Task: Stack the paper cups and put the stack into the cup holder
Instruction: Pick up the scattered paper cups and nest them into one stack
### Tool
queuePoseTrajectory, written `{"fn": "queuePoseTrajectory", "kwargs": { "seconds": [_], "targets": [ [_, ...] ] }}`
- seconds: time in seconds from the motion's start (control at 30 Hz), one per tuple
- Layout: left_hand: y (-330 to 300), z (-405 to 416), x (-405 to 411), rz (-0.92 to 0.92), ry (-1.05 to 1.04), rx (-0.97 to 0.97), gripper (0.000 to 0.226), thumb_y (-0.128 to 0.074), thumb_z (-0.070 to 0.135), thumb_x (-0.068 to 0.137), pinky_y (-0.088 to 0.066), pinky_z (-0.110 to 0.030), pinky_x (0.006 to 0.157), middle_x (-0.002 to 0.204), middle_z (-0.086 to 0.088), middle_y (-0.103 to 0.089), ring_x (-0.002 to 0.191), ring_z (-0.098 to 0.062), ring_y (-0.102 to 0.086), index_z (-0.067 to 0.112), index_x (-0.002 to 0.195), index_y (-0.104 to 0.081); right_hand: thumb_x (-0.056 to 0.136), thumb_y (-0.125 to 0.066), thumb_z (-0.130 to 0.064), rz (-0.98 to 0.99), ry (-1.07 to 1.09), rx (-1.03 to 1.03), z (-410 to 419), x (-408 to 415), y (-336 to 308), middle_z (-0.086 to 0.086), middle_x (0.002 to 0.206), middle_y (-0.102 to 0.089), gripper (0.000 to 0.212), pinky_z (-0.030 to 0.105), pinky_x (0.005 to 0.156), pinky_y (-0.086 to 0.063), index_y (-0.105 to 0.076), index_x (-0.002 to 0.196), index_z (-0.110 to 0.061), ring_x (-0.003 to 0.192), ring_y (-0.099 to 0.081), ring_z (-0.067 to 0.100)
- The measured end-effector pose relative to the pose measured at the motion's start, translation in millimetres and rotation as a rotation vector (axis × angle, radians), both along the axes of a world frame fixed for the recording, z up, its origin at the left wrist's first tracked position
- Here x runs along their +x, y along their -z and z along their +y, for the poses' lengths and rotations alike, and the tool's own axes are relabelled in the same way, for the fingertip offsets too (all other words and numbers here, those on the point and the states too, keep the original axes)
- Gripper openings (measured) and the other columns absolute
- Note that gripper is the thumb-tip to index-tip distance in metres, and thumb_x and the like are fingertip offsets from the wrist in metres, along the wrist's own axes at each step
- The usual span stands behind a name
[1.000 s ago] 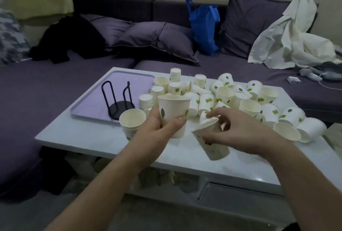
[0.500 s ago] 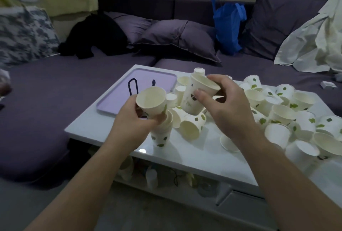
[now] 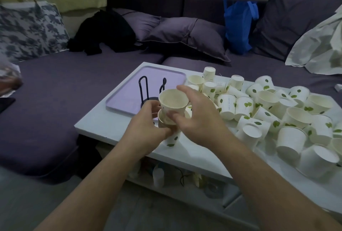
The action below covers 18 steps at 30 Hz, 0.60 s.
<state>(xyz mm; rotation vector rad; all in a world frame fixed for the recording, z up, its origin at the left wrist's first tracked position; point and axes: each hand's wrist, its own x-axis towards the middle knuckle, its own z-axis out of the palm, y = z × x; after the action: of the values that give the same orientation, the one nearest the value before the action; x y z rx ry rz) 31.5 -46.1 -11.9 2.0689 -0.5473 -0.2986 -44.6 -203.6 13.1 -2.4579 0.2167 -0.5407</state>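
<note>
Cups point(image 3: 226, 106): faint print beside the leaf marks, too small to read.
Other text: none legible anywhere in view.

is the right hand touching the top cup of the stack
Touching: the head view shows the right hand with thumb and fingers pressed on the top cup.

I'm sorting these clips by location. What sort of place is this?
Most likely a home living room: a purple sofa with cushions wraps around a low white coffee table, and a blue tote bag and black clothing lie on the sofa.
</note>
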Motion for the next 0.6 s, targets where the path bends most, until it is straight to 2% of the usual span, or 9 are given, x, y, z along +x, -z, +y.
{"fn": "queuePoseTrajectory", "kwargs": {
  "seconds": [0.1, 0.17, 0.23, 0.33, 0.37, 0.43, 0.47, 0.53, 0.6],
  "targets": [
    [1.1, -0.6, -1.0, -0.036, 0.021, 0.007, 0.074, -0.091, 0.03, 0.078, -0.048, -0.026, 0.094, 0.11, 0.037, -0.053, 0.112, 0.001, -0.054, 0.042, 0.133, -0.044, 0.101, -0.063, -0.045, 0.192, -0.031, -0.108, 1.3, 0.9, 5.9, -0.003, 0.166, -0.039, 0.074, 0.041, 0.126, -0.024, -0.032, 0.164, -0.023, 0.153, -0.027, 0.022],
    [2.7, -1.8, -2.1, -0.046, 0.037, 0.031, 0.08, -0.092, 0.032, 0.077, -0.047, -0.022, 0.087, 0.111, 0.032, -0.054, 0.112, -0.003, -0.056, 0.04, 0.139, -0.043, 0.105, -0.055, -0.05, 0.323, -0.081, -0.081, -2.6, -2.8, 6.7, -0.008, 0.173, -0.027, 0.075, 0.044, 0.13, -0.017, -0.024, 0.168, -0.026, 0.158, -0.015, 0.018],
    [2.1, -1.9, -2.9, -0.039, 0.042, 0.04, 0.091, -0.094, 0.037, 0.075, -0.047, -0.024, 0.088, 0.119, 0.025, -0.055, 0.115, -0.008, -0.057, 0.034, 0.148, -0.04, 0.106, -0.052, -0.048, 0.348, -0.126, 0.001, -9.4, -7.7, 5.6, -0.012, 0.174, -0.022, 0.073, 0.045, 0.131, -0.014, -0.021, 0.169, -0.029, 0.16, -0.01, 0.013],
    [-2.9, -2.3, -5.9, -0.042, 0.048, 0.022, 0.099, -0.094, 0.042, 0.074, -0.045, -0.024, 0.094, 0.131, 0.022, -0.05, 0.118, -0.006, -0.054, 0.032, 0.154, -0.035, 0.101, -0.058, -0.022, 0.284, -0.023, 0.031, -25.8, -12.9, 4.6, -0.008, 0.17, -0.032, 0.07, 0.037, 0.126, -0.019, -0.031, 0.165, -0.026, 0.157, -0.018, 0.014],
    [-4.5, -2.4, -6.9, -0.054, 0.051, 0.015, 0.096, -0.094, 0.04, 0.075, -0.044, -0.018, 0.092, 0.128, 0.025, -0.048, 0.115, -0.002, -0.053, 0.033, 0.151, -0.036, 0.096, -0.06, -0.014, 0.285, 0.032, -0.029, -31.7, -14.4, 4.2, -0.006, 0.167, -0.036, 0.071, 0.035, 0.124, -0.023, -0.036, 0.162, -0.024, 0.156, -0.023, 0.016],
    [-8.1, -1.7, -11.1, -0.111, 0.06, 0.002, 0.082, -0.092, 0.036, 0.077, -0.043, -0.004, 0.078, 0.119, 0.031, -0.045, 0.104, 0.003, -0.054, 0.041, 0.138, -0.038, 0.089, -0.062, -0.007, 0.339, 0.079, -0.16, -39.8, -17.4, 3.7, -0.005, 0.162, -0.043, 0.073, 0.033, 0.12, -0.029, -0.042, 0.157, -0.022, 0.151, -0.029, 0.018],
    [-9.0, -0.9, -13.3, -0.14, 0.058, -0.008, 0.082, -0.091, 0.033, 0.077, -0.041, -0.003, 0.076, 0.12, 0.03, -0.043, 0.105, 0.003, -0.052, 0.041, 0.138, -0.037, 0.088, -0.064, -0.005, 0.379, 0.077, -0.209, -41.9, -19.0, 4.9, -0.005, 0.16, -0.044, 0.074, 0.033, 0.119, -0.031, -0.043, 0.156, -0.023, 0.15, -0.031, 0.019],
    [-9.8, 0.7, -16.8, -0.219, 0.047, -0.022, 0.092, -0.089, 0.03, 0.078, -0.036, -0.01, 0.089, 0.137, 0.022, -0.041, 0.122, -0.001, -0.045, 0.034, 0.152, -0.034, 0.087, -0.067, -0.004, 0.458, 0.078, -0.302, -44.5, -21.4, 9.7, -0.004, 0.157, -0.046, 0.076, 0.035, 0.117, -0.035, -0.043, 0.156, -0.025, 0.147, -0.035, 0.022],
    [-12.8, 1.4, -22.9, -0.322, 0.047, -0.037, 0.095, -0.089, 0.024, 0.079, -0.034, -0.014, 0.098, 0.145, 0.018, -0.04, 0.132, -0.004, -0.04, 0.03, 0.156, -0.034, 0.087, -0.069, -0.007, 0.494, 0.087, -0.399, -46.7, -22.5, 16.3, -0.003, 0.153, -0.047, 0.075, 0.037, 0.113, -0.037, -0.044, 0.155, -0.027, 0.14, -0.038, 0.026]
  ]
}}
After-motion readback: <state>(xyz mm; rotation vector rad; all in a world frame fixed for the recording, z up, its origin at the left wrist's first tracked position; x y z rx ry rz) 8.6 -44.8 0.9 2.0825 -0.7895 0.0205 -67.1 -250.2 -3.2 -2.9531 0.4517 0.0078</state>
